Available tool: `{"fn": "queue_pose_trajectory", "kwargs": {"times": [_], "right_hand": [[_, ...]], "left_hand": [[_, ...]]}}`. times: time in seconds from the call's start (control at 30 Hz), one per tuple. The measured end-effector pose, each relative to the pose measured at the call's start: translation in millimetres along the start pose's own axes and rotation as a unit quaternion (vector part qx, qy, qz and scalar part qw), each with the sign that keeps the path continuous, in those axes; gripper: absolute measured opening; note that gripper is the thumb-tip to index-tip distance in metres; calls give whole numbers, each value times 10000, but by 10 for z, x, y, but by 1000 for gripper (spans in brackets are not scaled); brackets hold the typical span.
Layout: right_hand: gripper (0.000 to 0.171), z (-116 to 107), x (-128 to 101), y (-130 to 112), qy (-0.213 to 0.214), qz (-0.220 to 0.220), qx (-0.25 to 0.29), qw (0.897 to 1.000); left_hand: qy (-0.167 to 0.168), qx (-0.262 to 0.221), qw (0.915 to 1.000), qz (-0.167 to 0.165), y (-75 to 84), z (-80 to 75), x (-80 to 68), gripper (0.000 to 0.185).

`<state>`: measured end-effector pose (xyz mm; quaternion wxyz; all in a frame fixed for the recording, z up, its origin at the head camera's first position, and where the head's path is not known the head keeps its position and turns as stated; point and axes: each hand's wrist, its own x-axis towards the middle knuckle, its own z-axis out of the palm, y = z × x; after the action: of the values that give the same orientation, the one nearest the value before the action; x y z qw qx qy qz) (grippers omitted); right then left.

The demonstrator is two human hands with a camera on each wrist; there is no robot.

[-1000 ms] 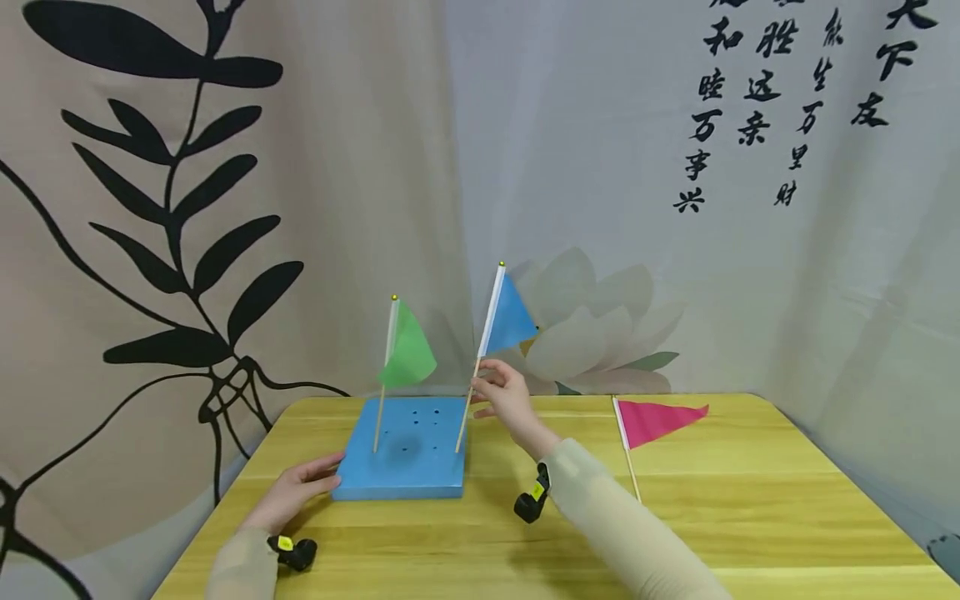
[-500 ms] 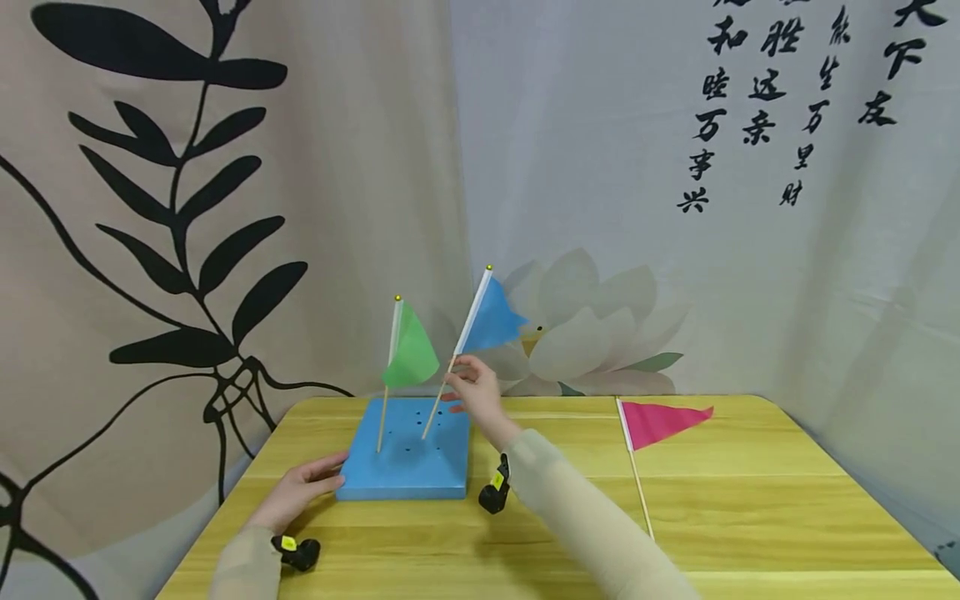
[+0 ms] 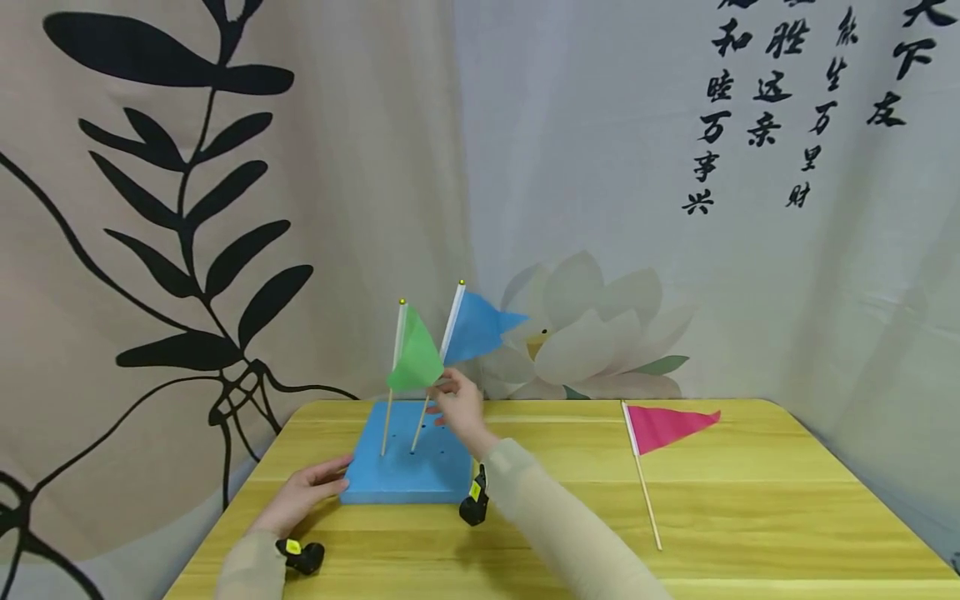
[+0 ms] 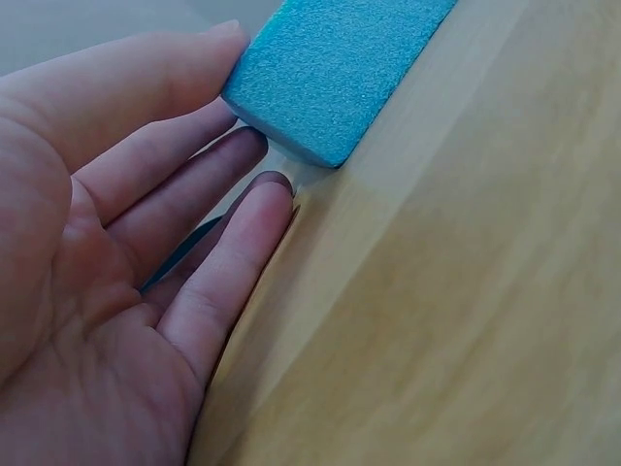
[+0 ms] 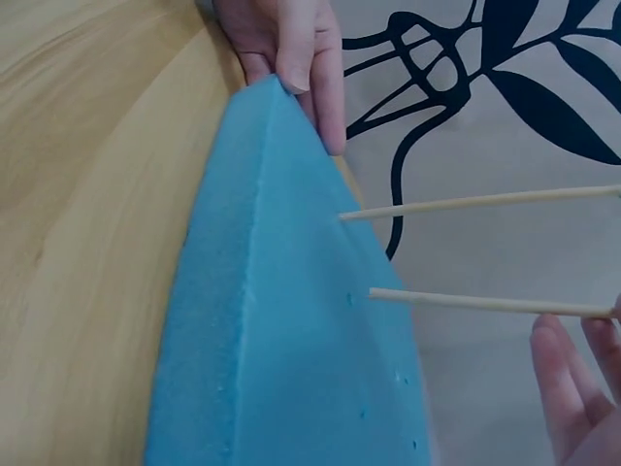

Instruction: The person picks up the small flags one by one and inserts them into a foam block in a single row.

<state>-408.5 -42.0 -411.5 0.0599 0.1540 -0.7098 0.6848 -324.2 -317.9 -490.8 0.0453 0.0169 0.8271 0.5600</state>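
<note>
My right hand (image 3: 461, 407) pinches the wooden stick of a small blue flag (image 3: 476, 327). The stick leans right at the top, and its lower tip (image 5: 375, 293) is right at the surface of a blue foam board (image 3: 408, 483), near a small hole. To its left, a green flag (image 3: 417, 358) stands in the board, partly covering the blue one's stick in the head view. My left hand (image 3: 303, 493) rests at the board's left side. In the left wrist view, the thumb touches the board's corner (image 4: 320, 78), with the other fingers loosely extended beside it.
A pink flag (image 3: 667, 427) lies on the wooden table (image 3: 750, 517) to the right. Several small holes dot the board's top. A curtain (image 3: 375, 167) with plant and lotus prints hangs behind the table.
My right hand has carried the blue flag left and over the board, lowering it until its tip is beside the green flag. The left hand stays at the board's side.
</note>
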Motion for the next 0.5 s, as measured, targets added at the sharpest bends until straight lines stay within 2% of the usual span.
{"fn": "queue_pose_trajectory", "kwargs": {"times": [0.4,0.5], "right_hand": [[14,86,-28,99,-69,24,-243,9997],[13,110,-59,101,-197,-7,-357,9992]], "left_hand": [[-2,-3,10000,66,2,-11,6,61],[0,-14,10000,33,10,-11,-4,61]]}}
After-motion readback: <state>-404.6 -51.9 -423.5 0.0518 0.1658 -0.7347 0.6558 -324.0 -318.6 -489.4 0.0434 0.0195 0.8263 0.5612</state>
